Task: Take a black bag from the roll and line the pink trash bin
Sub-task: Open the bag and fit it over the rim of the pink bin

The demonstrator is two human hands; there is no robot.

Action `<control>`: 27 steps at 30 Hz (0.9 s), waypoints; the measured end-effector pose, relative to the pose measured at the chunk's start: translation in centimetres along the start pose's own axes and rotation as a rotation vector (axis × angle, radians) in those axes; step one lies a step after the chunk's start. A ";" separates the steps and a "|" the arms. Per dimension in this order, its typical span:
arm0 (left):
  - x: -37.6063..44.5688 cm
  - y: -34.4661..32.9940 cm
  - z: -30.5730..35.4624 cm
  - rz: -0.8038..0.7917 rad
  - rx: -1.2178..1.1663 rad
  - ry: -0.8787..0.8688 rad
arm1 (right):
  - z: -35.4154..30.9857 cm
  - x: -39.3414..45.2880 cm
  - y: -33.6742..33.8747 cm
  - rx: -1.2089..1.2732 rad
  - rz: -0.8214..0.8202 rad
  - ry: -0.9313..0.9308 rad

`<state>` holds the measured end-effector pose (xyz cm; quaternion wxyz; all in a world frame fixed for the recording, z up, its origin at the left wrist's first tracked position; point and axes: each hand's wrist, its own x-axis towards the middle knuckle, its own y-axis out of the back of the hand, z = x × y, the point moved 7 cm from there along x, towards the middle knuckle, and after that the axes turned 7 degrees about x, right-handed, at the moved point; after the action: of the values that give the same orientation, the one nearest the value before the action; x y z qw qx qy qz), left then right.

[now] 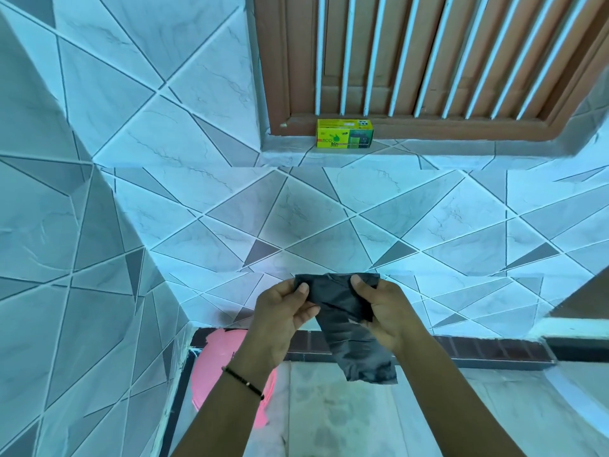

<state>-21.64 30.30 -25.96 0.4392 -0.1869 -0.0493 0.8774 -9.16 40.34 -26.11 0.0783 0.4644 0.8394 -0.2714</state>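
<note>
I've got the black bag pinched at its top edge betw both thumbs and fingers, L hand and R hand closed on it; the folded rest hangs below. Pink bin sits lower left, behind my L wrist.

A folded bag hangs between the left hand and right hand, before a tiled wall; a bin stands below left, a box on the sill above.
</note>
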 end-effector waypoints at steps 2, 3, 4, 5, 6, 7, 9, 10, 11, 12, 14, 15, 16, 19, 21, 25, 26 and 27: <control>0.1 0.1 0.5 0.025 0.015 -0.034 | 0.0 0.3 0.1 0.118 -0.047 -0.052; 0.1 0.2 0.8 0.046 0.020 -0.055 | 0.0 0.3 0.0 0.138 -0.069 -0.078; 0.2 0.2 1.1 0.068 0.017 -0.070 | -0.1 0.2 0.1 0.122 -0.087 -0.100; 0.3 0.2 1.3 0.088 0.011 -0.082 | -0.2 -0.1 0.1 0.062 -0.101 -0.121; 0.4 0.2 1.5 0.109 0.008 -0.091 | -0.2 -0.4 0.2 -0.037 -0.110 -0.144; 0.5 0.3 1.6 0.131 0.014 -0.099 | -0.3 -0.7 0.3 -0.168 -0.110 -0.159; 0.7 0.4 1.6 0.173 0.030 -0.108 | -0.8 -0.8 0.9 -0.496 -0.043 -0.100; 0.8 0.4 1.6 0.188 0.035 -0.109 | -1.5 -0.8 1.1 -0.642 0.024 -0.023; 0.8 0.3 1.5 0.188 0.031 -0.107 | -2.2 -0.8 1.2 -0.742 0.088 0.072; 0.8 0.1 1.5 0.175 0.022 -0.105 | -2.9 -0.9 1.0 -0.770 0.112 0.159; 0.8 -0.4 1.5 0.145 0.002 -0.111 | -3.5 -1.3 -0.2 -0.688 0.024 0.256; 0.9 -0.6 1.6 0.135 0.003 -0.116 | -3.6 -1.5 -0.9 -0.705 -0.034 0.283; 0.9 -0.8 1.6 0.126 0.005 -0.120 | -3.7 -1.8 -1.5 -0.773 -0.078 0.308; 1.0 -1.2 1.5 0.100 0.003 -0.128 | -3.7 -2.3 -2.5 -0.825 -0.104 0.393; 0.9 -1.1 1.5 0.105 0.027 -0.128 | -4.0 -2.2 -2.0 -0.777 -0.029 0.418; 0.5 0.7 3.1 0.179 0.470 -0.281 | -5.2 -1.9 0.2 -0.622 0.086 0.411; 0.5 1.0 3.6 0.163 0.647 -0.328 | -5.5 -1.8 0.7 -0.595 0.096 0.406; 0.5 1.2 3.8 0.128 0.818 -0.365 | -5.8 -1.8 1.1 -0.578 0.103 0.398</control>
<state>-24.27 30.30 -22.85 0.4058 0.1572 0.2364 0.8688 -6.59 42.56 -20.97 0.0547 0.5086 0.8558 0.0774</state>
